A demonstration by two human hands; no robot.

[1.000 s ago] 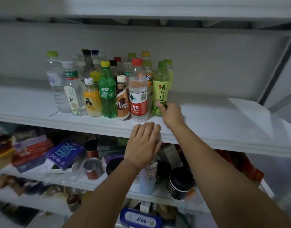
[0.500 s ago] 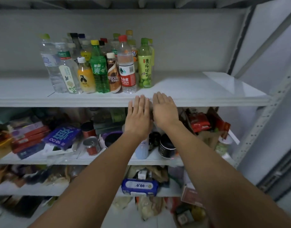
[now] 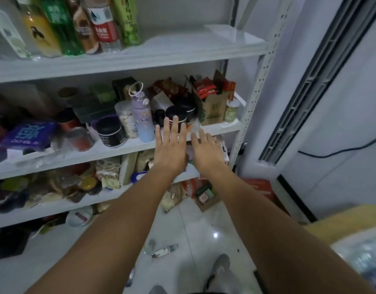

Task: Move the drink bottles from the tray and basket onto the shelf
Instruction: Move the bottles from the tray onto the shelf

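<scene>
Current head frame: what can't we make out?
Drink bottles, head view: tops cut off by the upper edge.
Goods behind the left hand and right hand: hidden by them.
Tray and basket: not identifiable; the lower right corner is blurred.
Label on the black jar: too blurred to read.

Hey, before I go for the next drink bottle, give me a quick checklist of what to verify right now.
Left hand empty, fingers straight: ok.
Right hand empty: ok.
Bare room on the bottle shelf right of the green tea bottle: ok.
Tray and basket in sight: cannot tell; lower right corner is blurred.
Floor underfoot free: not ok, a shiny clear item lies by the grey shoe.
</scene>
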